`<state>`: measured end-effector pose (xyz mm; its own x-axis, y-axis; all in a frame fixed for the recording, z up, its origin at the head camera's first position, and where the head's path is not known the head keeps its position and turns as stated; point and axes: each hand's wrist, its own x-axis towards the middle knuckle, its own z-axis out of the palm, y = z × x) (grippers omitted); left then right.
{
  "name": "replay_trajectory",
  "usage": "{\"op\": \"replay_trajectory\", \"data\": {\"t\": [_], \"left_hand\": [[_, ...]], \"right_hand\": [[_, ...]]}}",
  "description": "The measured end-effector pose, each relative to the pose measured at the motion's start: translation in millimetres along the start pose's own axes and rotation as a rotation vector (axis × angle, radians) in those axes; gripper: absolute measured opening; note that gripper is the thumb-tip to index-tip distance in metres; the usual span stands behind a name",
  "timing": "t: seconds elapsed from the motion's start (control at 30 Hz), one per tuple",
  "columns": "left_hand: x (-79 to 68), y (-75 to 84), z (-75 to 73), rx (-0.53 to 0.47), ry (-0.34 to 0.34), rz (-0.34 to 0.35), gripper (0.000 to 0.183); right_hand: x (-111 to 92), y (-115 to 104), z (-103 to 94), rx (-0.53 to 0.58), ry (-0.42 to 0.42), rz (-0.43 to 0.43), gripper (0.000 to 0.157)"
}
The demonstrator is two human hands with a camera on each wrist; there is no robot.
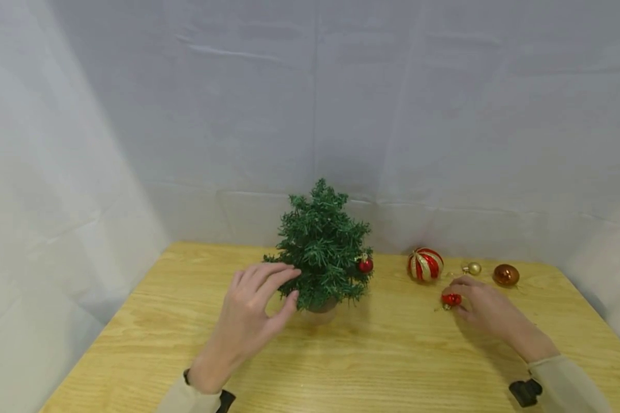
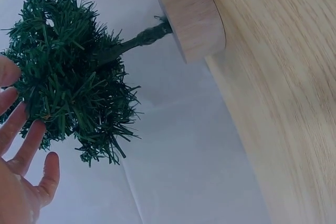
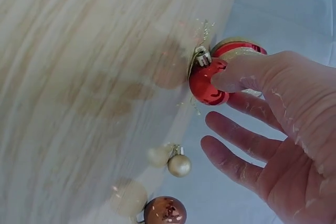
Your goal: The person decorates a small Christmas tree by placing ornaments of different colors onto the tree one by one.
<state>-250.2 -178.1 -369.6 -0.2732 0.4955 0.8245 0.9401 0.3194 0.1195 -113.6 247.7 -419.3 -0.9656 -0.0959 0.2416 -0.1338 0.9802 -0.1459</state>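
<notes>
A small artificial Christmas tree stands upright on a round wooden base. On its right side hangs a small red bauble. My left hand is beside the tree's left branches, fingers spread and slightly bent, holding nothing; in the left wrist view its fingertips overlap the greenery. Over at the right, my right hand pinches a shiny red bauble between thumb and fingers, low at the tabletop. The bauble's gold cap and a glittery loop show in the right wrist view, while the hand partly covers its side.
Behind the right hand sits a large red-and-gold striped bauble. A small gold bauble and a copper-brown bauble lie further right on the wooden table. A pale cloth backdrop rises behind the table.
</notes>
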Motion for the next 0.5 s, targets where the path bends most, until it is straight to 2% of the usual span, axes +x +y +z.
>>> {"op": "replay_trajectory", "data": {"t": [0.17, 0.5], "left_hand": [[1.5, -12.5, 1.0, -0.070, -0.004, 0.061, 0.028], [4.5, -28.5, 4.7, -0.109, 0.028, 0.187, 0.029]], "right_hand": [[-12.9, -11.6, 2.0, -0.051, 0.020, 0.020, 0.027], [-32.7, -31.4, 6.4, -0.129, 0.030, 0.074, 0.027]]}}
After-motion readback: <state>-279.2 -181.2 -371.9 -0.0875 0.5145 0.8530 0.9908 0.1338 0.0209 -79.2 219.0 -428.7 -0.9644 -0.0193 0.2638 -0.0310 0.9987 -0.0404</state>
